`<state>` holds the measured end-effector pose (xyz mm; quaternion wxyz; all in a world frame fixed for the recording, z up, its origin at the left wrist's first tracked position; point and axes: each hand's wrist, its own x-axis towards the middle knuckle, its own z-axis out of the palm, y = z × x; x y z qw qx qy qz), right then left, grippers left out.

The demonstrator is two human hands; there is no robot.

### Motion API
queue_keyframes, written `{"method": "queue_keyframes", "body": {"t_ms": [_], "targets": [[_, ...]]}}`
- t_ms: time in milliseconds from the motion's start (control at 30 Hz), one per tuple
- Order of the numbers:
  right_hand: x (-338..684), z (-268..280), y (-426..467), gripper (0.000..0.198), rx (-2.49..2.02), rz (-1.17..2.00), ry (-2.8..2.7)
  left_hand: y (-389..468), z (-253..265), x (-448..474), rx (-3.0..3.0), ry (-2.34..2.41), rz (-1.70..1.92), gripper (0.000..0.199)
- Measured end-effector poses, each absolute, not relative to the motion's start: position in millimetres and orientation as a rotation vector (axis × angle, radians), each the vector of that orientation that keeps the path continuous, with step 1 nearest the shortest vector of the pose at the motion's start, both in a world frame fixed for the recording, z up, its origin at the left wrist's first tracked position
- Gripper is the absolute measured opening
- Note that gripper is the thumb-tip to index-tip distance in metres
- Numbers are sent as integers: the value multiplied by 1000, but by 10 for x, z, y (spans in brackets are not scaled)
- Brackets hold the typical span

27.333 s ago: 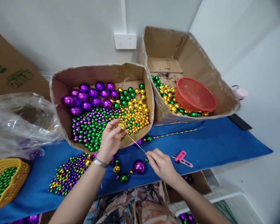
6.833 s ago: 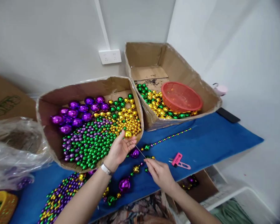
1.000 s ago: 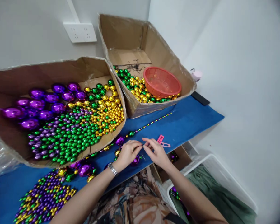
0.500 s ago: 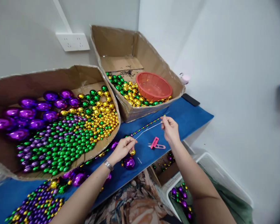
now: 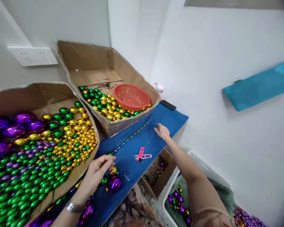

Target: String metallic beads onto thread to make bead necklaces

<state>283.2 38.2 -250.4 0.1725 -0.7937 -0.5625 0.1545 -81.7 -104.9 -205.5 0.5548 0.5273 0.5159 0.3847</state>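
My left hand [image 5: 100, 168] is closed in a pinch on a thin pale thread [image 5: 118, 154], only faintly visible at the fingertips. A string of small green, gold and purple beads [image 5: 132, 135] stretches diagonally across the blue table, from near that hand towards the back box. Over the table further right, my right hand [image 5: 162, 131] has its fingers somewhat apart. Just below its fingertips is a thin needle-like wire [image 5: 151, 138]. A cluster of larger beads with a big purple ball [image 5: 114, 183] lies beside my left hand. Pink-handled thread snips [image 5: 142, 154] rest between both hands.
Two cardboard boxes of loose beads stand behind, the left box [image 5: 93, 126] and the back box [image 5: 132, 121] with a red bowl [image 5: 132, 97]. A black phone [image 5: 168, 105] lies near the table's [image 5: 177, 118] far edge. Below right is a white basket [image 5: 167, 205] with beads.
The view has swung right. My hands have moved apart, and the pale line that ran between them no longer spans the gap. My right hand's pinch has loosened.
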Motion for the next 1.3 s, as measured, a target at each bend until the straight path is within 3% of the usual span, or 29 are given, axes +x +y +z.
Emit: {"method": "queue_keyframes", "body": {"t_ms": [333, 633, 967, 1133, 1300], "targets": [[2634, -2501, 1061, 35, -2244, 169, -2360, -1047, -1761, -743, 815, 1135, 1040, 27], [2700, -2071, 952, 33, -1990, 28, -2521, -1050, -1741, -875, 682, 1143, 1149, 25], [1784, -777, -253, 30, -755, -27, -2803, -1020, -1485, -834, 859, 1153, 1215, 24], [1049, -713, -613, 23, -648, -188, -3098, -1041, -1523, -766, 1204, 1260, 1100, 27], [684, -754, -618, 19, -536, -36, -3166, -1138, -1609, -820, 1242, 1127, 1016, 33]]}}
